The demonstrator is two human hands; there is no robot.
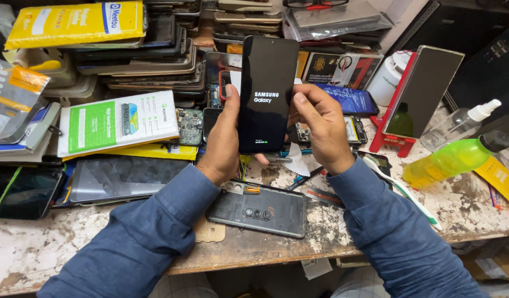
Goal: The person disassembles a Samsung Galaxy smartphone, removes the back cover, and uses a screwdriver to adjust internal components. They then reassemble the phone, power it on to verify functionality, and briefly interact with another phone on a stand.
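Observation:
My left hand (222, 138) grips a black smartphone (265, 94) by its left edge and holds it upright above the workbench. Its screen is lit with white start-up lettering on black. My right hand (320, 126) holds the phone's right edge, thumb resting on the screen's side. Both arms wear blue sleeves. Below the hands a grey phone back cover (258, 208) with a row of camera holes lies flat on the bench.
Stacks of phones and packaged screens (117, 122) fill the back left. A dark tablet (119, 177) lies at left. A phone leans on a red stand (391, 140) at right, beside a clear spray bottle (458, 124) and a yellow-green bottle (453, 160). The worn bench edge (254, 256) runs along the front.

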